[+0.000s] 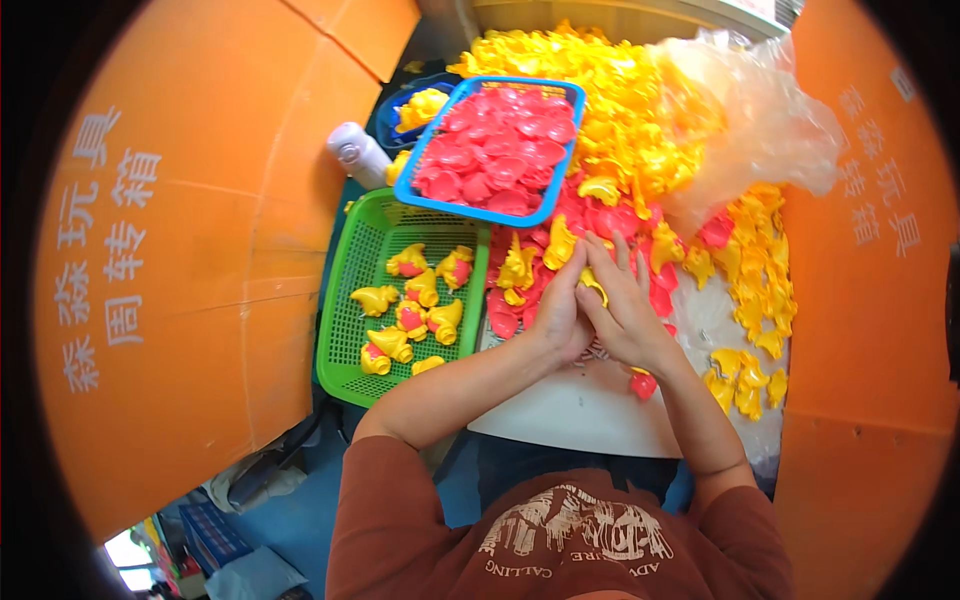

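Note:
Over the near part of the white table (pixel 560 410), my left hand (pixel 563 315) and my right hand (pixel 622 305) are pressed together at the palms. A yellow plastic toy part (pixel 595 288) shows between them, mostly covered by my fingers. Loose red plastic shells (pixel 505 322) and yellow plastic pieces (pixel 515 265) lie around and beyond my hands. A small red and yellow piece (pixel 643 384) rests on the table by my right forearm. To the left, a green basket (pixel 335 345) holds several yellow toy figures (pixel 410 318) with red parts, apparently joined.
A blue-rimmed basket (pixel 550 205) full of red shells stands beyond the green one. Behind it spreads a large heap of yellow pieces (pixel 620 110), with a clear plastic bag (pixel 760 120) at right. A pale bottle (pixel 358 152) stands at left. Orange panels (pixel 200 250) flank both sides.

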`<act>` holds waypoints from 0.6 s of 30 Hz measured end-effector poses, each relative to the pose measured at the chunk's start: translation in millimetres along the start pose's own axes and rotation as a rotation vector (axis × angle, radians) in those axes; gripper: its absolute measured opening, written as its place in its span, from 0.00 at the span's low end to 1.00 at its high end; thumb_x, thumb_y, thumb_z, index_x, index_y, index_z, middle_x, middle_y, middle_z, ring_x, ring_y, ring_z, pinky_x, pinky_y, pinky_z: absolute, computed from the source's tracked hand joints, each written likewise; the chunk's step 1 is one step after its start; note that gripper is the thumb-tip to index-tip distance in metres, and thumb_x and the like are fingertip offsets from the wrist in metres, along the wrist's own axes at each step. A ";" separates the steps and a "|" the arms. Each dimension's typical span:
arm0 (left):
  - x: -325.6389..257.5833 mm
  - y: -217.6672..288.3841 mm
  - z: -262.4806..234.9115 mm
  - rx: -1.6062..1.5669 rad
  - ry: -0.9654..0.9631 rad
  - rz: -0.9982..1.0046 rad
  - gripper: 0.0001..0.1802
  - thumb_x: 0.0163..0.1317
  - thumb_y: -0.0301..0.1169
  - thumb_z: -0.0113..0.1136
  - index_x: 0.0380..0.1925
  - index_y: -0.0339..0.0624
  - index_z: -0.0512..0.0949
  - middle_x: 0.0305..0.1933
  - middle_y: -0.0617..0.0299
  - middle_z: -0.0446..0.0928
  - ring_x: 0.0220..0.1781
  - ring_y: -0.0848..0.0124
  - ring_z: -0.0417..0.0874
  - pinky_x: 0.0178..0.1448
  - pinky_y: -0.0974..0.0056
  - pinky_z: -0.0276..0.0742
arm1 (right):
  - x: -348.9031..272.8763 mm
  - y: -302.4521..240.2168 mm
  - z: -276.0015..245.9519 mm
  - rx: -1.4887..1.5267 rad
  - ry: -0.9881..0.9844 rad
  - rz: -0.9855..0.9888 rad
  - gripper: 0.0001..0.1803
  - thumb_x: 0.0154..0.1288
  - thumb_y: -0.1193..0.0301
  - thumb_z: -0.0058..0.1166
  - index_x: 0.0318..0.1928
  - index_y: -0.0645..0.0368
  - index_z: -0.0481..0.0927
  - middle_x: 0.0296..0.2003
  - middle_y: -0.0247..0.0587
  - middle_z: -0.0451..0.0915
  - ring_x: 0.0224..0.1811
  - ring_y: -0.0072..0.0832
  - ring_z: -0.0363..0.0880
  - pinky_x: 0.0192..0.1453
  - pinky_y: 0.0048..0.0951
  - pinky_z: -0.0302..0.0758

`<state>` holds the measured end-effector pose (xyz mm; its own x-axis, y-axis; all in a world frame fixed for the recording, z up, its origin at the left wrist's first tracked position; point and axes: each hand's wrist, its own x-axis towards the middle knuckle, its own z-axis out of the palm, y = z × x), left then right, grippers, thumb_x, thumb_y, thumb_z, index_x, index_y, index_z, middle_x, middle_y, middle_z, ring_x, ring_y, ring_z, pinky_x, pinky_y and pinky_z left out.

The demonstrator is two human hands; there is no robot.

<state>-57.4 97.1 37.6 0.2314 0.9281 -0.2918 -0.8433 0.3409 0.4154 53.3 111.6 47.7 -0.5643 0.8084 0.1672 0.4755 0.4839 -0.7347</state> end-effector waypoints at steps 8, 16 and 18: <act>-22.1 27.4 -12.3 0.119 0.097 0.205 0.15 0.61 0.38 0.59 0.44 0.46 0.70 0.43 0.62 0.74 0.45 0.71 0.77 0.48 0.63 0.76 | 29.5 -15.4 24.2 -0.074 0.207 -0.022 0.46 0.56 0.65 0.56 0.69 0.59 0.43 0.70 0.60 0.32 0.71 0.61 0.28 0.68 0.59 0.40; -10.3 137.1 12.9 0.648 0.124 0.993 0.06 0.56 0.25 0.63 0.31 0.40 0.75 0.31 0.60 0.78 0.24 0.77 0.77 0.20 0.73 0.74 | -3.8 -13.1 -20.7 0.265 0.381 -0.345 0.43 0.54 0.74 0.57 0.68 0.62 0.50 0.69 0.51 0.49 0.71 0.40 0.48 0.68 0.37 0.54; 14.7 203.4 5.7 0.868 0.329 1.090 0.08 0.54 0.28 0.66 0.27 0.40 0.75 0.25 0.65 0.75 0.22 0.80 0.73 0.20 0.74 0.70 | -26.6 12.0 -36.4 0.192 0.500 -0.131 0.34 0.58 0.75 0.55 0.65 0.63 0.58 0.64 0.49 0.61 0.66 0.38 0.60 0.64 0.35 0.61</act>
<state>-222.8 180.9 122.8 -0.5492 0.7460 0.3768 0.0623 -0.4131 0.9086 98.6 108.1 58.4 -0.1986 0.8289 0.5229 0.2645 0.5591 -0.7858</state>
